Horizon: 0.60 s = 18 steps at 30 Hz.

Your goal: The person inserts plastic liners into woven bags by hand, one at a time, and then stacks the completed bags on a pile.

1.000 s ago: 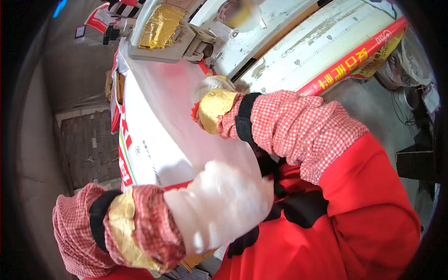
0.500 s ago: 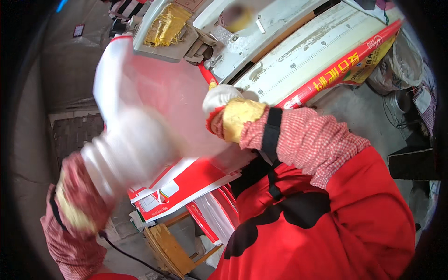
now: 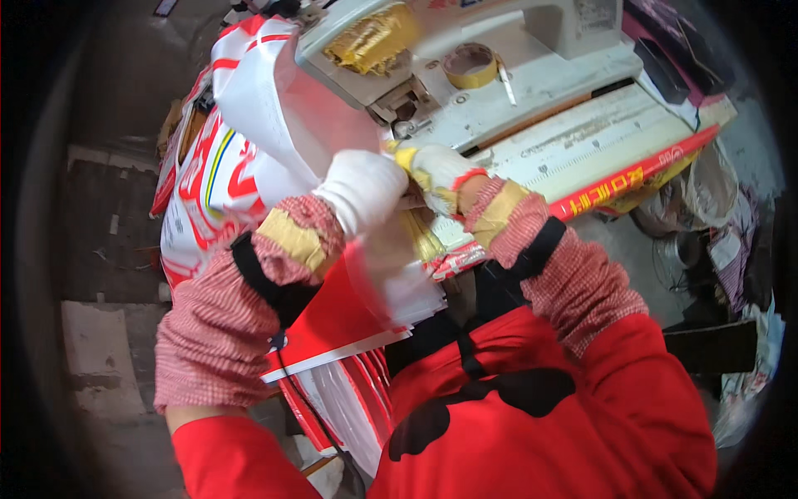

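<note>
A large woven plastic sack (image 3: pixel 237 179), white with red print, hangs over the left side of a sewing machine (image 3: pixel 573 50). Its pale, translucent inside faces up beside the machine's needle end. My left hand (image 3: pixel 362 191), in a white knit glove, is closed on the sack's near edge. Close by on the right, my right hand (image 3: pixel 434 173) wears a white and yellow glove and grips the sack's edge beside the needle area; its fingertips are partly hidden. Checked sleeve covers with black straps wrap both forearms. Below the hands lie more red and white sacks (image 3: pixel 332 320).
On the machine bed sit a tape roll (image 3: pixel 470 66) and a small white stick (image 3: pixel 506 83). Yellow tape (image 3: pixel 371 40) covers part of the machine head. A red printed strip (image 3: pixel 632 176) edges the worktable. At the right hang clear plastic bags (image 3: pixel 706 183).
My left hand has moved right and up to the sack's edge, near my right hand. The sack now drapes to the left with its printed side showing. The view has shifted.
</note>
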Tool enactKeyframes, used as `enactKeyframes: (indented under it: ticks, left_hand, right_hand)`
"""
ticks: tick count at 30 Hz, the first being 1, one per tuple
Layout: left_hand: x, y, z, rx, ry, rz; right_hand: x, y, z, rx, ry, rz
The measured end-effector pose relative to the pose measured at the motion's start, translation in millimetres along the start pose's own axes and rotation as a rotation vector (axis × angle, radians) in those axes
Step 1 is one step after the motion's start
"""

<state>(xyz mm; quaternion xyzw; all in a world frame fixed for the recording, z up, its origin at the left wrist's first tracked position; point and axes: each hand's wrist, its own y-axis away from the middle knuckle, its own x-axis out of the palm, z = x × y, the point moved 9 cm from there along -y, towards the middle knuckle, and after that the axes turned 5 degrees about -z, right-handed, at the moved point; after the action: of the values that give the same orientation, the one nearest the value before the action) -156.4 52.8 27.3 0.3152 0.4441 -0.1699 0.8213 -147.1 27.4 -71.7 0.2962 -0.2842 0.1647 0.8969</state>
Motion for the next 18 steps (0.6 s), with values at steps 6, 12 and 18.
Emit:
enactKeyframes:
  ticks: [6,12,18]
  left_hand:
    - [51,-32,123,-0.368,-0.015,0.007]
    - [17,116,86,-0.241,-0.017,-0.265]
    - [-74,265,85,-0.340,-0.511,-0.536]
  right_hand:
    - [44,21,36,-0.625,1.078,-0.120]
    - [106,4,38,-0.966,1.773,-0.283]
    - [213,-15,-26,-0.946,1.897,0.023]
